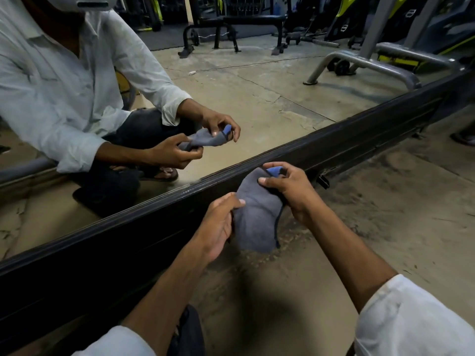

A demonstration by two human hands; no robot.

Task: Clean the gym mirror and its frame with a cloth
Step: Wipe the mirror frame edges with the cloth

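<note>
Head view: a person crouches at floor level in front of one large mirror (257, 93). Its one dark frame (321, 147) runs diagonally from near left to far right.

There is one cloth (253, 219) and two bare hands, both grasping it. The cloth is grey, soft and crumpled into a long bundle, with dark stitched edging along its right side and one small blue patch (274, 171) at its far end.

The left hand (218, 224) grips the cloth's left edge, fingers curled over it. The right hand (290, 188) pinches the far end beside the blue patch, thumb on top.

The cloth is held between the hands above the dusty concrete floor (372, 227), on the near side of the frame. Its far end overlaps the frame's edge; I cannot tell if it touches.

Two white sleeves show at the near edge. The glass reflects the crouching person, the same cloth and hands, and one black weight bench (231, 24) far behind.
</note>
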